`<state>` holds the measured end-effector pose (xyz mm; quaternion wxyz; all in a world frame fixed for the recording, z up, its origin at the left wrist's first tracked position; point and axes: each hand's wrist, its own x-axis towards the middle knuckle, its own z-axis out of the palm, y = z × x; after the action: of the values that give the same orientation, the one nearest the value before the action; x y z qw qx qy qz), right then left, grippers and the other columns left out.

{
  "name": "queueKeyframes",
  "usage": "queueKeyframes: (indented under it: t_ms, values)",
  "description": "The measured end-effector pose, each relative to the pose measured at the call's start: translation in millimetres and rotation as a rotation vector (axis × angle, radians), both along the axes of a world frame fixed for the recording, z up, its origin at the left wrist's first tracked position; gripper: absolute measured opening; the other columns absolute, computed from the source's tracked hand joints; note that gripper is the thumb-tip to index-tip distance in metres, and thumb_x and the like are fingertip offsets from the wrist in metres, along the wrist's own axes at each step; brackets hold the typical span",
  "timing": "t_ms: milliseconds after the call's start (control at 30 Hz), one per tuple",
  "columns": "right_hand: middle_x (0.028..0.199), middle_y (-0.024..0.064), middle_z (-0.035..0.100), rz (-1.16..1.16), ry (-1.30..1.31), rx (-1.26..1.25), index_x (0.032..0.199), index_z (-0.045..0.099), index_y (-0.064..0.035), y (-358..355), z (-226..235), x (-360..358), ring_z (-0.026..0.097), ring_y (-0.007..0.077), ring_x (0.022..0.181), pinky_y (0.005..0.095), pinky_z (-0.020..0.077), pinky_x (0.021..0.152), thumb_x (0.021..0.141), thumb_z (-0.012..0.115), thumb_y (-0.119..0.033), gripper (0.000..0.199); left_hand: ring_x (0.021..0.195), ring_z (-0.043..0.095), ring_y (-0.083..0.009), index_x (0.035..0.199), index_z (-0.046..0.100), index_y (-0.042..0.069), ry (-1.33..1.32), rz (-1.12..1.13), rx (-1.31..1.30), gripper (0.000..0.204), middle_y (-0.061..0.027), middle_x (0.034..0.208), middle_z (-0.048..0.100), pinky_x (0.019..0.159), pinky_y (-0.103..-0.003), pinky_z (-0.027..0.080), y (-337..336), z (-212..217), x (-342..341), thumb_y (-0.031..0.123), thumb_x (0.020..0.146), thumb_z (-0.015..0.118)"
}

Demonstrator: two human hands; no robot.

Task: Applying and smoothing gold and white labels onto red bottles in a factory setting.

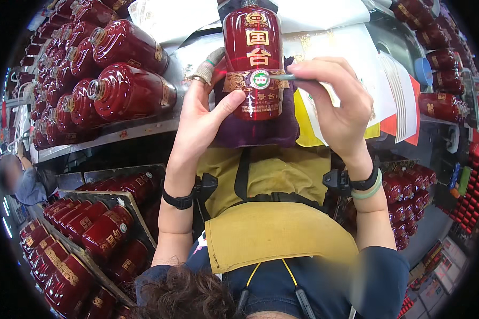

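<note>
A glossy dark red bottle (237,50) with gold lettering lies in front of me on a purple cloth (234,133). My left hand (199,114) grips its left side, the bare thumb on the front and a grey cloth cover on at least one finger. A round green and white sticker (259,80) sits on the bottle's gold band. My right hand (343,101) pinches a slim grey-green tool that looks like tweezers (287,77). Its tip reaches the sticker's right edge.
Several red bottles (135,93) crowd the table's left side. White sheets (324,45) and a yellow sheet (310,127) lie right of the cloth. More bottles (444,105) stand at the far right, and racked bottles (109,231) fill the lower left. Another person (29,183) is at the left edge.
</note>
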<state>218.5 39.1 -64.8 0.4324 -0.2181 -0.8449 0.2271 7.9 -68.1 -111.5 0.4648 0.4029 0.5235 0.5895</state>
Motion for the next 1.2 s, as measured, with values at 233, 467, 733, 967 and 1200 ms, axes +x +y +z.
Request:
queueKeyframes:
  t_ms: [233, 467, 733, 967, 1200]
  values:
    - [0.105, 0.0014, 0.072, 0.26, -0.245, 0.391, 0.099, 0.076, -0.012, -30, 0, 5, 0.068, 0.0171, 0.091, 0.0337, 0.052, 0.083, 0.071, 0.072, -0.016, 0.028, 0.138, 0.049, -0.0195, 0.157, 0.036, -0.003, -0.171, 0.009, 0.03, 0.059, -0.0139, 0.152, 0.051, 0.116, -0.037, 0.04, 0, 2, 2, 0.013, 0.106, 0.06]
    - [0.105, 0.007, 0.075, 0.277, -0.235, 0.325, 0.102, 0.076, -0.0064, -22, 10, 1, 0.068, 0.0208, 0.088, 0.035, 0.0548, 0.075, 0.069, 0.074, -0.012, 0.034, 0.107, 0.059, -0.0114, 0.146, 0.054, -0.003, 0.094, 0.054, -0.093, 0.05, -0.0067, 0.119, 0.067, 0.096, -0.029, 0.049, 4, 8, -6, 0.017, 0.101, 0.068]
    - [0.106, 0.0131, 0.06, -0.011, -0.155, -0.413, 0.127, 0.062, 0.0008, -20, 13, 5, 0.059, 0.0238, 0.093, 0.035, 0.0485, 0.085, 0.089, 0.075, -0.015, 0.043, 0.095, 0.056, -0.0071, 0.132, 0.059, -0.001, 0.004, 0.152, -0.154, 0.039, 0.0007, 0.102, 0.06, 0.084, -0.025, 0.048, -4, -12, -18, 0.014, 0.098, 0.073]
    - [0.13, 0.0173, 0.053, -0.074, -0.295, -0.465, 0.147, 0.047, 0.0035, -25, -9, -7, 0.054, 0.0338, 0.123, 0.0433, 0.0438, 0.107, 0.06, 0.1, -0.037, 0.109, 0.097, 0.057, -0.0084, 0.144, 0.053, 0.0, -0.026, 0.161, -0.204, 0.049, 0.0002, 0.106, 0.061, 0.088, -0.026, 0.048, -2, -12, -15, 0.007, 0.098, 0.07]
    - [0.136, 0.0238, 0.05, -0.108, -0.341, -0.226, 0.152, 0.037, 0.0085, -35, -28, -20, 0.056, 0.0397, 0.124, 0.0445, 0.0489, 0.102, 0.059, 0.1, -0.03, 0.119, 0.145, 0.042, -0.0312, 0.15, 0.045, -0.003, 0.434, 0.452, 0.161, 0.055, -0.0207, 0.157, 0.043, 0.119, -0.043, 0.033, -22, -21, 16, 0.017, 0.102, 0.06]
